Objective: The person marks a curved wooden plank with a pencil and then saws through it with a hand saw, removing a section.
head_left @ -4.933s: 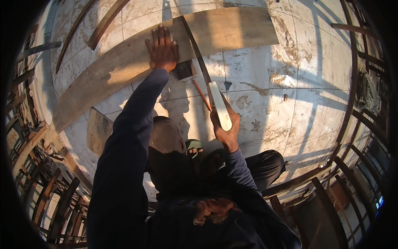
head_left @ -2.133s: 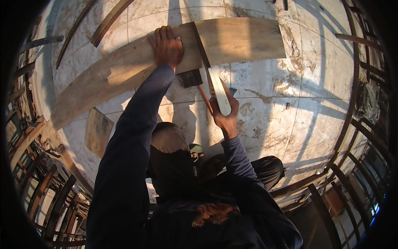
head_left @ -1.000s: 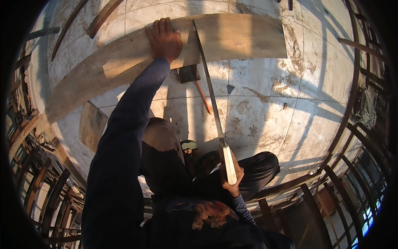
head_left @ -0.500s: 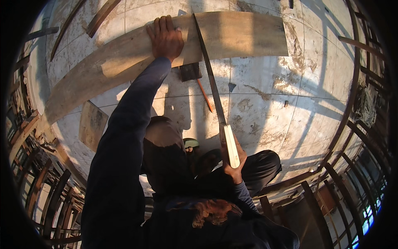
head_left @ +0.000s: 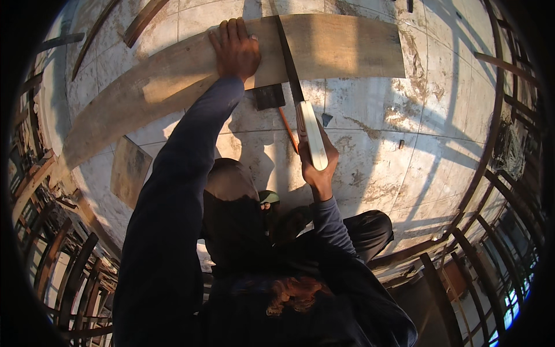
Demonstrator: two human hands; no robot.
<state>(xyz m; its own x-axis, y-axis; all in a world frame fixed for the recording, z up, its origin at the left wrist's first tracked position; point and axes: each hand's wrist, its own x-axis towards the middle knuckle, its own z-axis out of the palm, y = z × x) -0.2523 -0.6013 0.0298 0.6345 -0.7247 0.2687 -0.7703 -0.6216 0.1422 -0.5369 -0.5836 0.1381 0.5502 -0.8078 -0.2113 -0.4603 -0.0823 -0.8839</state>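
Somebody dressed almost all in dark cloth, with one warm splash of colour at the front.
I can see the left sleeve [head_left: 173, 173], long and navy, running to the wrist of a bare left hand [head_left: 237, 52]; the right sleeve [head_left: 334, 224], bluer where light catches its creases, stops just short of the bare right hand [head_left: 319, 153]. The shirt front [head_left: 243, 315] looks near black, bearing an orange-brown print [head_left: 296, 294], its design unclear. The trousers [head_left: 367, 231] are dark, browner at one sunlit knee [head_left: 231, 180], and toes peep from a green sandal [head_left: 267, 196].
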